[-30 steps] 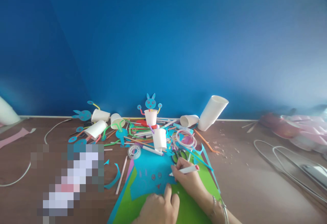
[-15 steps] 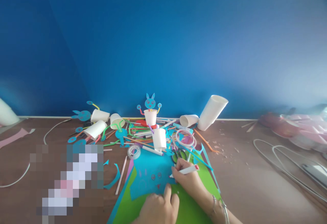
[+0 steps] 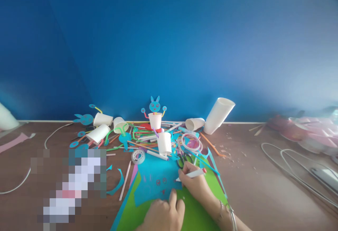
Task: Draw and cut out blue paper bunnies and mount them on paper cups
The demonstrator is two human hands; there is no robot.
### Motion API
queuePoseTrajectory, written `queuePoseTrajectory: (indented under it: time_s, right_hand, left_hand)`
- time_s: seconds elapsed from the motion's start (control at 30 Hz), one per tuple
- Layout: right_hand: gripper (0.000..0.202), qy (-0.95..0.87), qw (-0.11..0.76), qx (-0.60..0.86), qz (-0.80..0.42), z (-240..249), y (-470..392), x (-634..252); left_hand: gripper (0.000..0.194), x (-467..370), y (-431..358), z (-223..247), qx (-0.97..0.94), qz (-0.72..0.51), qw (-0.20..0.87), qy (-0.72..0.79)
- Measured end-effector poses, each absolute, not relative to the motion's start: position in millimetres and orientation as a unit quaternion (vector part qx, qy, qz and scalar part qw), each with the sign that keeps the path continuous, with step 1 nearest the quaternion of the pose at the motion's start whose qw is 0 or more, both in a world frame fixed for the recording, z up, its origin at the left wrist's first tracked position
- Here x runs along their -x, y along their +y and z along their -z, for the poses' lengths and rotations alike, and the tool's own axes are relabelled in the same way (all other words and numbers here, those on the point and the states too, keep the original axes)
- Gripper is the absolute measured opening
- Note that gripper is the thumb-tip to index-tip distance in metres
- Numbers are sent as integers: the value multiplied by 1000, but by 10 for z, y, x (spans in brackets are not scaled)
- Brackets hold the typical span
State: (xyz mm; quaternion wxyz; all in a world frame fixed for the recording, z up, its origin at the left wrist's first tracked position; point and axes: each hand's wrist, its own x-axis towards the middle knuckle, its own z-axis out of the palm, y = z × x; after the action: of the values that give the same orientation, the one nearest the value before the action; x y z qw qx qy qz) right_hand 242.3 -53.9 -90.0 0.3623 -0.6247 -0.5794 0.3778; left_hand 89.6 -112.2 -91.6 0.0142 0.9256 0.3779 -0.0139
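My right hand (image 3: 194, 181) is closed round a white marker (image 3: 194, 174) with a red end. Its tip is at the right part of a blue paper sheet (image 3: 151, 173), which bears red-drawn eyes, a small red mouth mark and faint outlines. My left hand (image 3: 165, 214) rests at the sheet's lower edge with the index finger stretched out on it, holding nothing. Both hands are over a green sheet (image 3: 195, 208) that lies beneath the blue one. Just beyond my right hand lie dark-handled scissors (image 3: 185, 159).
A tape roll (image 3: 138, 156), a white paper cup (image 3: 164, 143) and a pile of straws lie beyond the paper. A cup with a blue rabbit figure (image 3: 155, 106) stands at the wall. Leaning right of it is a cup stack (image 3: 219, 115). A cable (image 3: 287, 159) lies at right.
The marker in my right hand has shifted very slightly, its tip staying near the same spot on the blue sheet. My left hand has not visibly moved.
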Motion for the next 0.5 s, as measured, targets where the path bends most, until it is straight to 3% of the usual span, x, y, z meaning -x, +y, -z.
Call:
queuePoseTrajectory:
  time_s: [0.5]
  right_hand:
    - [22,-592,343,631,-366,877,-552,-2409]
  left_hand:
    - [16,-892,-1123,905,-926,11,12,377]
